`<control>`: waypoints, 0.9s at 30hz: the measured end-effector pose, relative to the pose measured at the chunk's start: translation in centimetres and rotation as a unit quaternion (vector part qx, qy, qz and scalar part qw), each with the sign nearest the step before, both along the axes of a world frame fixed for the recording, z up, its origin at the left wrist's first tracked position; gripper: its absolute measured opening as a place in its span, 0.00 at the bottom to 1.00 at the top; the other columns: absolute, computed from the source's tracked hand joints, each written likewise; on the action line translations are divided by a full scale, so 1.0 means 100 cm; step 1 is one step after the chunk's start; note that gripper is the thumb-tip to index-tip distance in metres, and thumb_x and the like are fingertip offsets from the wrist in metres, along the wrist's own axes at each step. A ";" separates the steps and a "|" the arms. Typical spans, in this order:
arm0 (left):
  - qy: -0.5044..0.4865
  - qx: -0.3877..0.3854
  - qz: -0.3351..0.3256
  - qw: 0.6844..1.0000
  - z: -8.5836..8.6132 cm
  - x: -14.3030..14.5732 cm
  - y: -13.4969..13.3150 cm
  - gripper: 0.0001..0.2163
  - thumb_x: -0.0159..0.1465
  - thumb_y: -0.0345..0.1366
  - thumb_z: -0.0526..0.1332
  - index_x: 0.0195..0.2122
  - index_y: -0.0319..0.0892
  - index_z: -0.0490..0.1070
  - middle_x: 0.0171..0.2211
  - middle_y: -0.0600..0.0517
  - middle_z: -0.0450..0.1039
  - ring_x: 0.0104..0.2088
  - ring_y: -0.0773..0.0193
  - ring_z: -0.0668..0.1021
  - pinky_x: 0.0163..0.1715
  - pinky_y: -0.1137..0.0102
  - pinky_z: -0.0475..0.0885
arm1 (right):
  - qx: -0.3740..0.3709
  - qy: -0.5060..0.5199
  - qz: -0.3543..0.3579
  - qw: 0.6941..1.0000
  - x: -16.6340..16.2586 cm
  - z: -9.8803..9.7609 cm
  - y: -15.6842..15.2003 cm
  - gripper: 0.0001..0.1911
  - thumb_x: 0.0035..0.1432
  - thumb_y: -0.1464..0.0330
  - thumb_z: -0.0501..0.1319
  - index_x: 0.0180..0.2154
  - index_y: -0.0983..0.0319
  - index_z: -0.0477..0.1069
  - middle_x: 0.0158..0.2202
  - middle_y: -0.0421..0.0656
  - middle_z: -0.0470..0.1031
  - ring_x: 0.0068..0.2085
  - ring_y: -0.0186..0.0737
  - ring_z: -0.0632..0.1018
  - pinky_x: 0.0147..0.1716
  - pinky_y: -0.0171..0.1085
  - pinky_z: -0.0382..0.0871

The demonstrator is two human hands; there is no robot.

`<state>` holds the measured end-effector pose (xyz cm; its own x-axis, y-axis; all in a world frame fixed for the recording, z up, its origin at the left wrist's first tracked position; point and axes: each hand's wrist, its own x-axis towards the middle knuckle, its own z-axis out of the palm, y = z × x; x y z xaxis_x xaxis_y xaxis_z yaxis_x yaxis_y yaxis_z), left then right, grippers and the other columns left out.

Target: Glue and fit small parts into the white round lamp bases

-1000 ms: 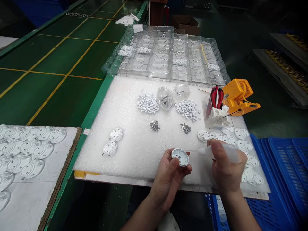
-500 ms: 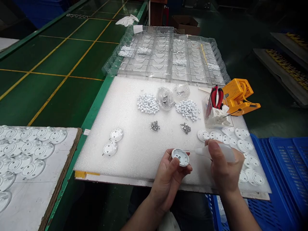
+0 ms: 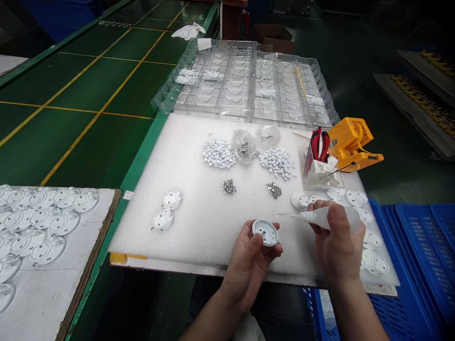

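My left hand (image 3: 250, 265) holds a round white housing (image 3: 265, 232), its hollow side with small holes turned up toward me. In my right hand (image 3: 339, 246) is a translucent squeeze bottle (image 3: 327, 218), fingers wrapped round it. The bottle's thin nozzle points left, a little above and to the right of the housing, apart from it. Two similar white round parts (image 3: 172, 200) lie on the left of the white foam sheet (image 3: 199, 237). More white round parts (image 3: 300, 201) lie at the right, some behind my right hand.
Piles of small white pieces (image 3: 218, 154) and tiny metal parts (image 3: 228, 186) lie ahead, beside plastic bags (image 3: 243, 146). Red-handled pliers (image 3: 320, 144) stand in a clear box near a yellow dispenser (image 3: 351, 142). Behind are clear trays (image 3: 236, 90); blue crates (image 3: 426, 237) sit right.
My right hand has drawn the bottle right and slightly up, so its nozzle is farther from the housing. My left hand keeps the housing almost in the same place.
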<state>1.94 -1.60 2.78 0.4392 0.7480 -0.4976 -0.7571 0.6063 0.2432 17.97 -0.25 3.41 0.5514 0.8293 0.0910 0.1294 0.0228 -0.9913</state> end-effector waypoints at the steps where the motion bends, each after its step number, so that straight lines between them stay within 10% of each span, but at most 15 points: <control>1: -0.005 -0.001 0.002 1.000 -0.001 0.000 0.000 0.21 0.54 0.43 0.79 0.41 0.39 0.73 0.42 0.48 0.80 0.31 0.70 0.79 0.39 0.72 0.75 | 0.002 0.028 0.016 0.999 0.001 0.001 0.003 0.26 0.60 0.46 0.65 0.24 0.59 0.64 0.21 0.36 0.60 0.23 0.34 0.63 0.23 0.37 0.57; 8: -0.028 0.004 0.012 1.000 -0.005 0.000 -0.002 0.21 0.55 0.43 0.78 0.41 0.38 0.74 0.43 0.48 0.81 0.31 0.70 0.79 0.39 0.72 0.74 | -0.087 -0.173 0.174 0.965 0.001 0.007 0.026 0.16 0.61 0.53 0.65 0.39 0.58 0.78 0.41 0.44 0.78 0.38 0.42 0.75 0.37 0.40 0.68; 18: -0.023 0.010 0.008 1.000 -0.005 0.000 -0.002 0.23 0.53 0.44 0.79 0.42 0.39 0.73 0.42 0.47 0.80 0.32 0.69 0.77 0.41 0.68 0.72 | -0.052 -0.348 0.189 0.917 -0.020 0.001 0.042 0.14 0.61 0.61 0.65 0.48 0.56 0.77 0.48 0.46 0.81 0.48 0.50 0.78 0.48 0.49 0.71; 23: -0.018 0.008 -0.001 1.000 -0.005 -0.002 -0.001 0.23 0.53 0.45 0.79 0.41 0.39 0.73 0.43 0.47 0.80 0.31 0.69 0.78 0.41 0.68 0.72 | 0.089 -0.275 -0.111 0.951 0.028 0.030 0.036 0.18 0.58 0.60 0.72 0.49 0.57 0.76 0.39 0.44 0.78 0.36 0.44 0.76 0.37 0.43 0.65; 27: -0.013 0.013 0.006 1.000 -0.009 -0.001 -0.001 0.22 0.53 0.45 0.79 0.41 0.39 0.73 0.43 0.48 0.79 0.31 0.69 0.77 0.40 0.69 0.72 | 0.001 -0.257 -0.094 0.962 0.067 0.029 0.044 0.13 0.57 0.59 0.72 0.42 0.56 0.77 0.35 0.44 0.76 0.32 0.41 0.73 0.34 0.41 0.63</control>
